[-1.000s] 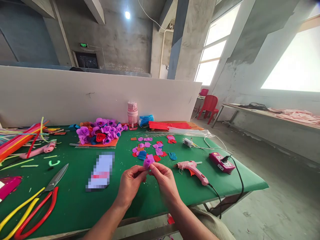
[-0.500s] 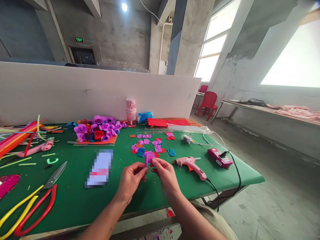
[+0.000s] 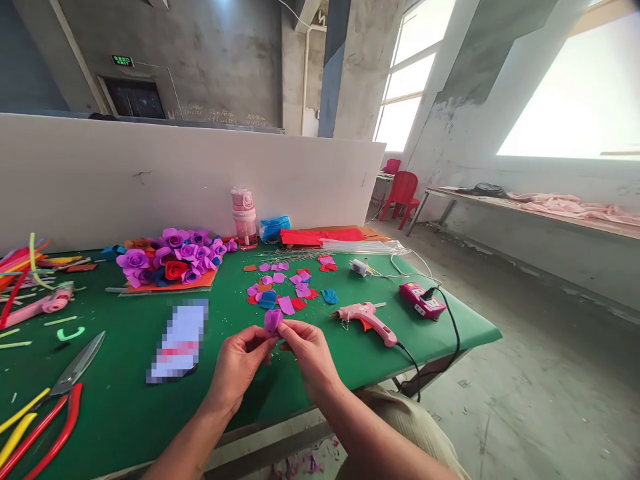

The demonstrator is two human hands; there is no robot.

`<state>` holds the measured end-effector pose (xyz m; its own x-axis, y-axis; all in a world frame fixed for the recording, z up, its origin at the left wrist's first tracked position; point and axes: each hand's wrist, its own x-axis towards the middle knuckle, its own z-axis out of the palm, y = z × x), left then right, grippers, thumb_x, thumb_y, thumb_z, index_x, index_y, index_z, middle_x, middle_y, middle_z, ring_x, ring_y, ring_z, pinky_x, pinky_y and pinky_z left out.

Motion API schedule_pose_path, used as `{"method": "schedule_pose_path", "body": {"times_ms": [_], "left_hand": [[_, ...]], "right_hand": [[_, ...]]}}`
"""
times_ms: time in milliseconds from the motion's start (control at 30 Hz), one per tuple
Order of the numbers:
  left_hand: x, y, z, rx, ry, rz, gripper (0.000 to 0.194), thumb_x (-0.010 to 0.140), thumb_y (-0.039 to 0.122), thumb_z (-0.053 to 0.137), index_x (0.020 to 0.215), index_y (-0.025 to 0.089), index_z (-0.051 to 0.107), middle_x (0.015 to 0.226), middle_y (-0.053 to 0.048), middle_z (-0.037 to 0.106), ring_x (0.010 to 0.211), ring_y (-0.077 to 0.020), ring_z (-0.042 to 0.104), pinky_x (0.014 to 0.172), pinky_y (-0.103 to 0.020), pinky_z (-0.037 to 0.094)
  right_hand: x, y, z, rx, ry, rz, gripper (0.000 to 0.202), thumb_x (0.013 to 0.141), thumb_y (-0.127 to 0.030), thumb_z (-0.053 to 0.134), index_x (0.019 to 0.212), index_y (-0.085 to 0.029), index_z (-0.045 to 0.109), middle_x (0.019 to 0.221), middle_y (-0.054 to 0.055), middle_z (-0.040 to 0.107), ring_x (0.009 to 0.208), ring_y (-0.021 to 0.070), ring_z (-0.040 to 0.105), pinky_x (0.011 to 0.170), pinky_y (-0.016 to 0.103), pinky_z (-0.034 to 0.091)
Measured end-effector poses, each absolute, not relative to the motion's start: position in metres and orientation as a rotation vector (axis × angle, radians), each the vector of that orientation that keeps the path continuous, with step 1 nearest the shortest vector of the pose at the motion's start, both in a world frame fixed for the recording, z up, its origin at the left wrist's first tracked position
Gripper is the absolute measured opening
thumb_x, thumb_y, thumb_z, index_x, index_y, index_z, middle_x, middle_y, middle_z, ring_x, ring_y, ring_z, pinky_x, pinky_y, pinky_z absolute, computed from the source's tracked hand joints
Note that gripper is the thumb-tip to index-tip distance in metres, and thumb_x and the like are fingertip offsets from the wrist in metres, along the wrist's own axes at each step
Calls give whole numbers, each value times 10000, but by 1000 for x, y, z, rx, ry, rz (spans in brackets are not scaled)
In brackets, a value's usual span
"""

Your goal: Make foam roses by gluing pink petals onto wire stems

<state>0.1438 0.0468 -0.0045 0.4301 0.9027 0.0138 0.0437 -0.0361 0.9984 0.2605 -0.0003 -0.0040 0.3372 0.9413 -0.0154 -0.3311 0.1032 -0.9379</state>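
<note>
Above the green tabletop, my left hand and my right hand meet fingertip to fingertip around a small purple paper flower. My left thumb and forefinger pinch its base, while the right fingers press its side. Just beyond lie loose petals in purple, red, blue and brown. To the right of my right hand a pink glue gun rests on its side. Left of my left hand is a blurred-out flat rectangle. A bunch of finished purple and red paper flowers lies farther back.
Scissors with red and yellow handles lie open at the left, near coloured strips. A pink bottle stands against the white board. The magenta power strip and its cords sit near the right table edge.
The view has swung to the right, so everything appears farther left. The purple paper now looks wrapped closer around the piece in my fingers. Both hands keep their pinch.
</note>
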Motion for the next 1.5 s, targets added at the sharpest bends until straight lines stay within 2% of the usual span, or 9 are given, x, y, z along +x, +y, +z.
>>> {"method": "schedule_pose_path", "body": {"times_ms": [300,500,700,867,1000,1100,1233,1367,1500], "left_hand": [[136,44,-3,1402,939,842,187,647,339,712,707,173,649,578,45,534,541,-89,425,514,-198,345],[133,46,2,1541,903,855,195,723,364,654,693,176,610,685,13,599,706,-128,520,676,-224,407],[130,49,8,1359,857,941,210,763,393,616,795,194,557,603,64,432,479,-53,341,438,-174,287],[132,50,11,1219,862,908,259,726,407,653,738,175,537,570,73,391,456,-40,268,394,-160,213],[134,51,11,1216,903,917,291,686,413,681,819,165,607,495,85,356,428,-43,259,384,-166,199],[134,50,13,1261,945,872,336,643,424,709,836,156,643,509,67,438,420,-44,282,377,-176,196],[132,49,16,1425,963,796,262,615,388,726,744,166,674,675,-11,641,573,-102,503,514,-196,373],[131,51,14,1542,958,752,212,656,388,681,690,179,679,683,-23,676,698,-163,582,682,-250,436],[131,53,11,1595,976,749,228,654,398,672,699,174,680,688,-21,675,684,-161,580,663,-247,435]], "right_hand": [[248,-9,1,-1044,-727,1082,252,732,-386,646,820,-177,757,659,25,650,672,135,509,626,243,399],[255,-6,-2,-1073,-669,1064,263,713,-393,663,789,-153,738,662,28,636,651,128,510,618,244,410],[267,-4,3,-1064,-639,1069,268,691,-419,669,725,-154,689,667,21,619,599,106,509,564,216,400],[265,-11,5,-1120,-756,1156,288,692,-427,664,694,-139,687,599,8,592,546,83,483,561,211,386],[266,-11,1,-1135,-754,1176,287,689,-425,663,701,-138,671,606,9,601,539,80,478,556,208,380],[268,-10,0,-1164,-824,1177,275,706,-409,641,719,-136,672,666,30,641,552,85,488,552,209,382],[269,-10,-2,-1235,-1000,1098,262,753,-382,577,750,-149,698,702,40,670,573,112,521,553,226,400],[266,-12,-11,-1288,-1168,979,241,784,-332,533,775,-169,710,692,26,673,624,134,562,581,232,416],[272,-10,-10,-1386,-1261,854,240,796,-320,511,777,-166,694,641,7,645,552,113,516,519,216,371]]}}
